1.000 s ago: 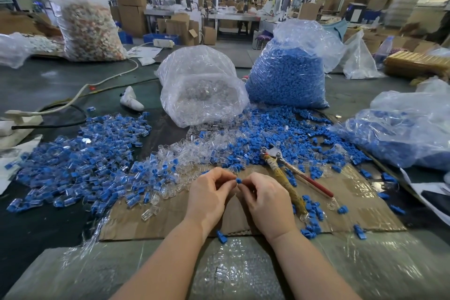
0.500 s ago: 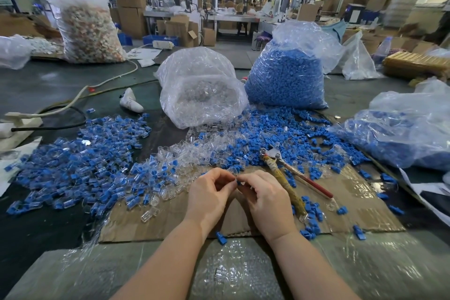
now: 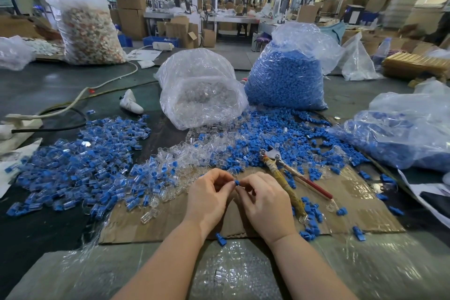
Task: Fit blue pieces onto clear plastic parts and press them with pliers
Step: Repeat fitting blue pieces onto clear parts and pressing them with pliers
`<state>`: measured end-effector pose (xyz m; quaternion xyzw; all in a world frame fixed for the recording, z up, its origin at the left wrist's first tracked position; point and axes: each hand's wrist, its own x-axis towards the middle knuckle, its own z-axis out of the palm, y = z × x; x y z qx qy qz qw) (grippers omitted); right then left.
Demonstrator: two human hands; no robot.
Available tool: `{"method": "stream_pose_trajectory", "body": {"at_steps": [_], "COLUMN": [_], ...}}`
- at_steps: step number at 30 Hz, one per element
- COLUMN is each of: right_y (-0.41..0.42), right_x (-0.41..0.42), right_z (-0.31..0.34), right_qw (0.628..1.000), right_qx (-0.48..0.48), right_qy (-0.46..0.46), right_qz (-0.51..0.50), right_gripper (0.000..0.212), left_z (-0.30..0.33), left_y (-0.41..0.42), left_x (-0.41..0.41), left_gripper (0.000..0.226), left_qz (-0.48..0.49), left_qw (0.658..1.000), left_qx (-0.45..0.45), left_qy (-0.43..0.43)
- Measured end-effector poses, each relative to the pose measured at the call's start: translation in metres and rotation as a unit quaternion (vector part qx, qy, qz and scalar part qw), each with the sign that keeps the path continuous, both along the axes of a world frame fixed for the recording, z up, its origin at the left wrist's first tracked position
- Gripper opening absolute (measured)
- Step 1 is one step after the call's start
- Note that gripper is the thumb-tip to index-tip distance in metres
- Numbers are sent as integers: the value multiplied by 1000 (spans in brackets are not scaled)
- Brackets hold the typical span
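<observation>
Nearest me, both forearms reach in over a bubble-wrap sheet [image 3: 233, 273]. My left hand [image 3: 209, 198] and right hand [image 3: 265, 204] meet fingertip to fingertip above the cardboard sheet [image 3: 360, 204]. Between them they pinch one small blue piece [image 3: 236, 182]; fingers of both hands are curled round it. Its long axis seems to run roughly left-right, but it is too small to be sure. I cannot tell if a clear part sits behind it.

Just right of the right hand lie the pliers [image 3: 287, 178], one pair, untouched. Long axis diagonal: jaw end points far-left, handles near-right, one wrapped, one red.

One lone clear part [image 3: 149, 215] lies left of the hands on the cardboard. One loose blue piece rests at the cardboard's near edge.

Further left: heap of assembled blue-and-clear parts [image 3: 80, 168], too many to count. Centre: loose blue pieces [image 3: 267, 134], uncountable.

Beyond: one bag of clear parts [image 3: 202, 95], one bag of blue pieces [image 3: 287, 75] beside it. A third bag [image 3: 401, 134], far right.
</observation>
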<state>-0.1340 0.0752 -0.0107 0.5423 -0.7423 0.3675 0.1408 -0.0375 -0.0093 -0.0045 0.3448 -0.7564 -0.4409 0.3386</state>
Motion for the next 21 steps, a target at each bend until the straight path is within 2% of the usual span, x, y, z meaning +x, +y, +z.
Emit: {"method": "stream_pose_trajectory", "body": {"at_steps": [21], "right_y": [-2], "right_x": [-2], "right_z": [-2], "right_qw": [1000], "right_qx": [7], "right_qy": [15], "right_qz": [-2], "right_gripper": [18], "left_z": [-1], "left_y": [0], "left_x": [0], "left_gripper": [19], "left_qz": [-10], "left_qw": [1000], "left_qx": [0], "left_qy": [12]}}
